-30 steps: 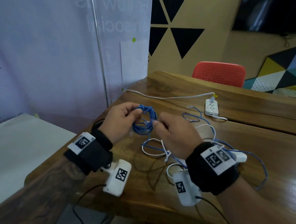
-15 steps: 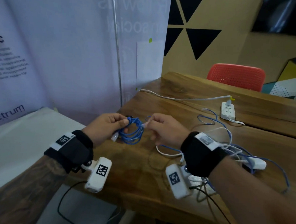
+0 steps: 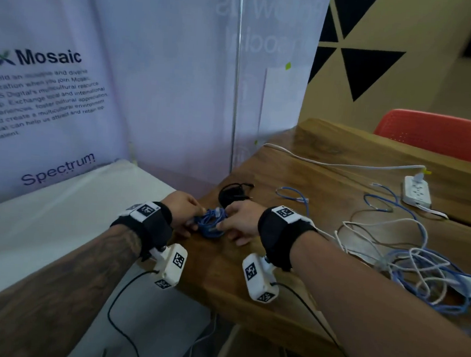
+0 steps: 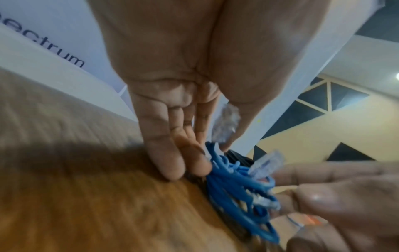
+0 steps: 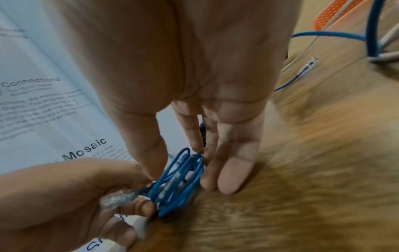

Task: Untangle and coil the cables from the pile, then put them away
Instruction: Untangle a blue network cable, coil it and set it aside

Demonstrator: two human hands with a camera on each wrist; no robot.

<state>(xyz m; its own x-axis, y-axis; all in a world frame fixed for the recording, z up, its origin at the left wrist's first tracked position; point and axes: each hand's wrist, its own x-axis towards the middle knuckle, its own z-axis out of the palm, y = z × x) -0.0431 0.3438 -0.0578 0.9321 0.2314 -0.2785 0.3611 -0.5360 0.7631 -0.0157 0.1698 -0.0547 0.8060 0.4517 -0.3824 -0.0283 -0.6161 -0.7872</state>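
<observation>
A: What differs from half a second ago?

B: The blue coil (image 3: 211, 223) was held up in the air between the hands; now it is down at the near left corner of the table (image 3: 323, 218), about 9 o'clock from the loose pile of cables (image 3: 418, 263). The head view has also swung left, so more of the white banner (image 3: 53, 96) shows.

A: And the grip?

B: The left hand (image 3: 183, 211) pinches the coil's left side between thumb and fingertips, a clear plug (image 4: 225, 125) poking up beside its thumb. The right hand (image 3: 241, 220) holds the right side, thumb on one face and fingers (image 5: 235, 163) on the other, their tips down on the wood.

A: Anything else nearby?

B: A black cable bundle (image 3: 232, 190) lies at 12 o'clock from the coil, just behind it. A short blue loop (image 3: 293, 195) sits at 2 o'clock, and a white power strip (image 3: 416, 192) farther off the same way, with a red chair (image 3: 429, 133) beyond.

A: What is hard to make out?

B: Both wrist views are blurred by motion. In the head view the hands cover the coil's sides. The pile runs off the right edge. Whether the coil's underside rests flat on the wood, I cannot tell.
</observation>
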